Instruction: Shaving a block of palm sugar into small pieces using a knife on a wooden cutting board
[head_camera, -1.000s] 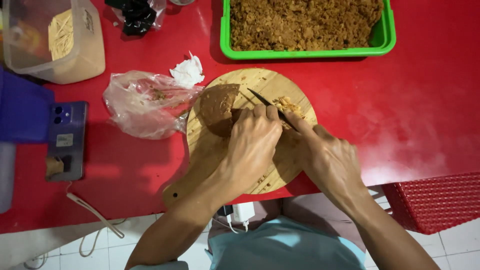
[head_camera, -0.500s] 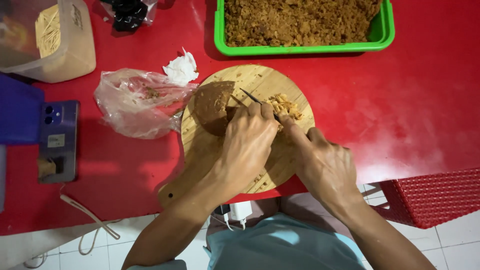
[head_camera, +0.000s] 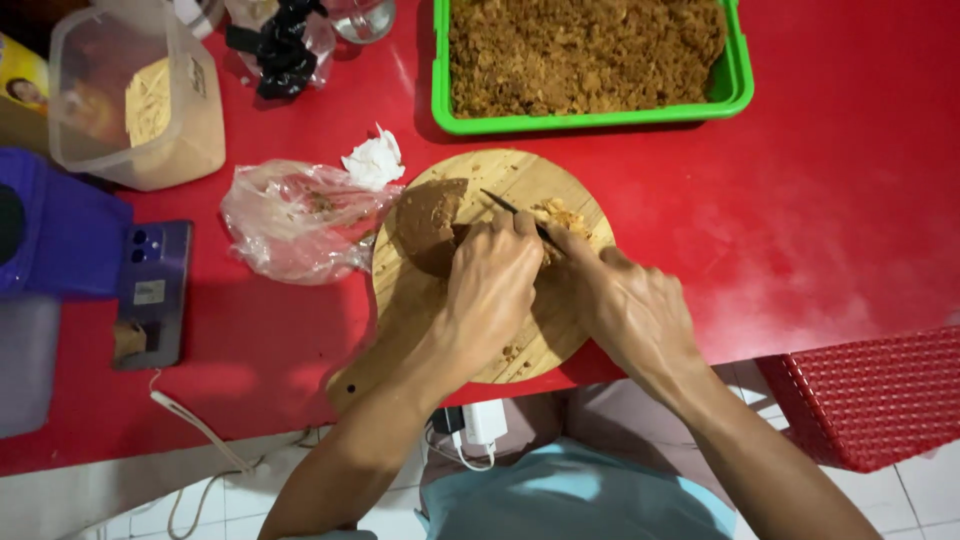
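Item: brown block (head_camera: 425, 222) on the round wooden board (head_camera: 520, 180), at the board's 10 o'clock. Left hand (head_camera: 490, 285) lies at 4 o'clock from the block, fingers curled shut on its near edge. Right hand (head_camera: 630, 310), fingers closed on a knife (head_camera: 508, 208); blade's long axis runs toward 10 o'clock, tip beside the block. Shavings (head_camera: 560, 215) touch the blade. Left hand is nearer.

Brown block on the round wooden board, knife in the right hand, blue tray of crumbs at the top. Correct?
Not quite: the tray is green, not blue, as the head view shows. The rest holds: the brown block sits on the round wooden board, and the right hand holds the knife.
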